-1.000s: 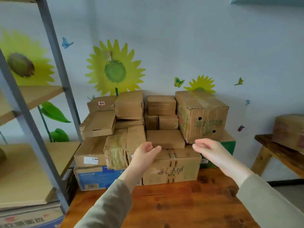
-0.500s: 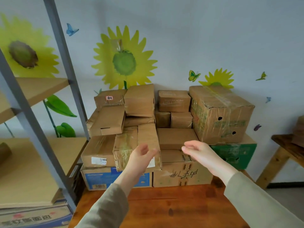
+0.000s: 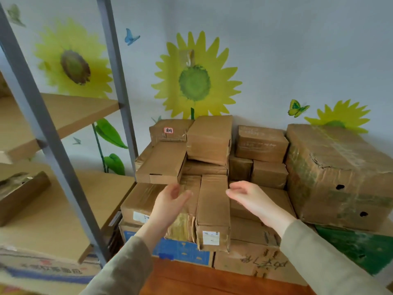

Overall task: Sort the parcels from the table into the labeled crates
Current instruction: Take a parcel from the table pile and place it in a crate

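Shelf parcel (image 3: 21, 194): 1 brown box lies on the lower board of the shelf rack (image 3: 112, 60), at 9 o'clock of the frame.
Shelf rack: grey metal posts with wooden boards. It stands just beside the parcel stack, at its 9 o'clock.
Left hand (image 3: 170, 201): palm faces 3 o'clock. Fingers are released and slightly curved, grasping nothing. The hand is in front of a tape-wrapped parcel (image 3: 182, 226).
Parcel stack (image 3: 209, 139): brown cardboard boxes piled in several layers against the wall, on the far part of the table (image 3: 191, 282).
Narrow parcel (image 3: 213, 207): lies lengthwise between the 2 hands, in the front of the stack, with a white label on its near end.
Right hand (image 3: 255, 199): palm faces 9 o'clock, at 3 o'clock of the narrow parcel. Fingers are released, grasping nothing. Contact with the box below cannot be told.
Large carton (image 3: 340, 177): at 3 o'clock of the stack. The top edge is torn and 2 round holes show in the near side. It sits on a green box (image 3: 357, 248).
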A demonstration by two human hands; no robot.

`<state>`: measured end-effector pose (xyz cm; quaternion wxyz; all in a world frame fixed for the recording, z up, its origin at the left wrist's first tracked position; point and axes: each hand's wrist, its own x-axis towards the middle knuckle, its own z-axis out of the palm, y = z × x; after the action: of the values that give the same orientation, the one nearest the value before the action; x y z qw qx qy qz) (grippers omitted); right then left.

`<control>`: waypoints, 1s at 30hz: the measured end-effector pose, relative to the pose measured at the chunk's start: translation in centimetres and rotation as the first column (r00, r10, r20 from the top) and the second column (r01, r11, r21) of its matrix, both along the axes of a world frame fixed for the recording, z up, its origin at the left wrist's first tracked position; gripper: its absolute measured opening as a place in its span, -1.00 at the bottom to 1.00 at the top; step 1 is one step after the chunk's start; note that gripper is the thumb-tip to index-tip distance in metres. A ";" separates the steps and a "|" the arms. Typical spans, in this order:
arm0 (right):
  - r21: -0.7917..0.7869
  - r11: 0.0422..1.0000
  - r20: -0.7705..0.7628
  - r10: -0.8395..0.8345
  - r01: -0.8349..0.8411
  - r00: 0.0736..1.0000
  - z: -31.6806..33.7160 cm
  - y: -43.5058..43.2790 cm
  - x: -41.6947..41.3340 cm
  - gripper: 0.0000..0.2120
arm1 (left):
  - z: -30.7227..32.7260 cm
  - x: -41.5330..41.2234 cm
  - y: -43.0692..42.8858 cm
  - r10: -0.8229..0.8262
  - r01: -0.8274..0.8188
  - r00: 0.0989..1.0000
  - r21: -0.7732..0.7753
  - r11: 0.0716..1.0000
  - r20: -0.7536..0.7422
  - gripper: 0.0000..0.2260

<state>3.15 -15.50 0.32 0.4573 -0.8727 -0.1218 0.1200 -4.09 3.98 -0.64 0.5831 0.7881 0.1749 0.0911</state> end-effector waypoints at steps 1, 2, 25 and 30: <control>-0.002 1.000 0.011 0.018 -0.018 1.000 0.2 0.8 0.5 -0.54 | 0.2 0.2 0.6 0.020 -0.020 1.000 0.017 1.000 0.007 -0.52; 0.005 0.999 0.012 0.038 -0.038 0.999 0.4 1.9 1.1 -0.54 | 0.3 0.5 1.3 0.048 -0.048 0.999 0.024 0.999 0.014 -0.52; 0.048 0.992 -0.122 -0.109 0.116 0.987 -0.5 17.2 3.4 -0.58 | -1.8 8.6 14.2 0.079 -0.076 0.988 0.027 0.997 -0.133 -0.86; 0.090 0.988 -0.082 -0.118 0.125 0.990 0.3 18.1 2.3 -0.62 | -1.8 8.0 15.0 0.140 -0.146 0.986 -0.062 0.987 -0.087 -0.82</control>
<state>5.48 2.65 0.64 0.5092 -0.8505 -0.0563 0.1191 3.94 18.96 -2.47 0.5941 0.7561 0.2578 0.0942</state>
